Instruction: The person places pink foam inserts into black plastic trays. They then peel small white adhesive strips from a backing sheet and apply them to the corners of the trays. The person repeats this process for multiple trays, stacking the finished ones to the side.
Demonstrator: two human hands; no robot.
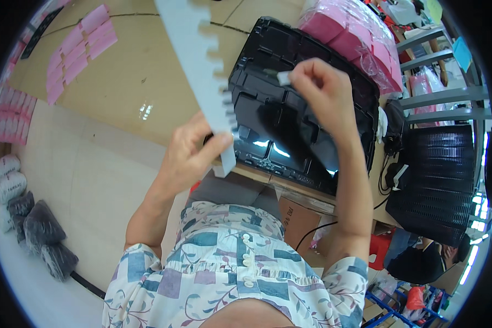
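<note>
My left hand point(188, 150) grips the lower end of a long white strip point(194, 65), fingers closed around it. The strip rises tilted toward the upper left. Small tabs or notches line its right edge. Between thumb and fingers, my right hand point(325, 90) pinches a small whitish piece point(284, 78). Its exact kind cannot be made out. Beneath both hands lies a large glossy black molded plastic panel point(262, 112) with ribs and recesses. The right hand hovers over its far part and casts a dark reflection on it. Part of the panel's left edge is hidden by the strip.
Plastic-wrapped pink stacks point(350, 27) stand beyond the panel. Further right are a black ribbed crate point(434, 180) and grey metal rails point(443, 93). Pink sheets point(82, 52) lie on the floor at far left, with dark wrapped bundles point(41, 229) below. A cardboard box point(298, 218) sits under the table edge.
</note>
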